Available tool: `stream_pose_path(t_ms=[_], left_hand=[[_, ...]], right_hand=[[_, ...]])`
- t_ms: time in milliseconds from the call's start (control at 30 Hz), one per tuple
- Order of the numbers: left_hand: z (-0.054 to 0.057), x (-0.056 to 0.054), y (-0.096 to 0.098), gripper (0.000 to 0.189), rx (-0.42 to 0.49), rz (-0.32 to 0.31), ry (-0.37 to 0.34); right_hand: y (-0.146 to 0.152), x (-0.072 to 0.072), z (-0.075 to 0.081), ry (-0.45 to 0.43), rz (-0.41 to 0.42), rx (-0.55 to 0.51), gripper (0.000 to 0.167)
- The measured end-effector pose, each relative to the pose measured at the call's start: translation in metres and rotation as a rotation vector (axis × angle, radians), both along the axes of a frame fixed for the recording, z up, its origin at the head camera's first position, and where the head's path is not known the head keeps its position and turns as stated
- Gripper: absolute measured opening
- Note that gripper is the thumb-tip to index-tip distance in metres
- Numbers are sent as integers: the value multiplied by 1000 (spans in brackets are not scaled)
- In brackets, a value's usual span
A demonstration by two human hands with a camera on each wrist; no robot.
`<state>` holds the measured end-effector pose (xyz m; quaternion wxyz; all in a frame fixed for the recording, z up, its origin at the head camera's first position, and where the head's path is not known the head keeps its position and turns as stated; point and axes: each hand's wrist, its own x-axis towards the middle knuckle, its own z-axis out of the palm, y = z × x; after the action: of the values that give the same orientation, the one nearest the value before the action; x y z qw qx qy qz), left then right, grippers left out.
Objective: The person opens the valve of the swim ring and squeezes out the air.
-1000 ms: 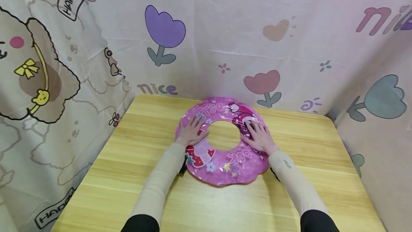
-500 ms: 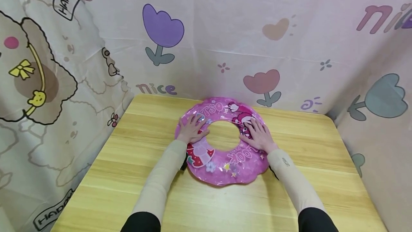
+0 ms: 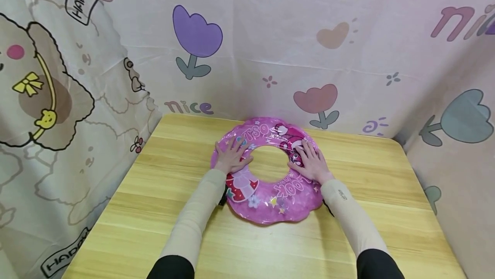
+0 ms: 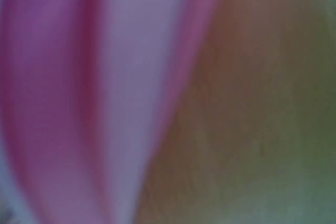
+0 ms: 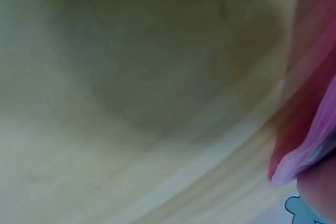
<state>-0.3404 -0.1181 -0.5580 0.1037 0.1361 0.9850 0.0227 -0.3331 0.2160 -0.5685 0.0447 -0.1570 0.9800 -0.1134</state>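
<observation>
A pink inflatable swim ring (image 3: 270, 210) lies flat near the far edge of the table, printed with lettering, a strawberry figure, flowers and stars. On its left side rests my left hand (image 3: 233, 156), palm down with the fingers spread. My right hand (image 3: 311, 165) lies on the ring's right side, fingers likewise spread out. Both thumbs point in toward the round hole. In the left wrist view the ring's pink side (image 4: 47, 103) is close and blurred. The right wrist view catches a pink edge of the ring (image 5: 294, 163) and part of a finger (image 5: 317, 190).
The ring sits on a light wooden table (image 3: 162, 176). A printed cloth curtain (image 3: 255, 34) with tulips and hearts stands behind the table, and cloth also hangs along the left and right sides.
Both hands stay pressed on the ring, with only a tiny shift of the arms. The view itself moves slightly; the ring keeps its place.
</observation>
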Motion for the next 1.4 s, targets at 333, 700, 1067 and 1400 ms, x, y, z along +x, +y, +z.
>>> stream_pose_path(t_ms=[333, 700, 1067, 1400], left_hand=[[5, -3, 4, 79, -37, 46, 25], [26, -8, 22, 75, -98, 83, 100], [25, -32, 32, 54, -102, -95, 130], [13, -33, 37, 61, 68, 29, -69]], right_hand=[[-2, -3, -1, 14, -27, 66, 92], [-11, -9, 14, 9, -34, 122, 99], [-14, -25, 17, 80, 74, 55, 69], [-25, -40, 15, -152, 45, 67, 73]])
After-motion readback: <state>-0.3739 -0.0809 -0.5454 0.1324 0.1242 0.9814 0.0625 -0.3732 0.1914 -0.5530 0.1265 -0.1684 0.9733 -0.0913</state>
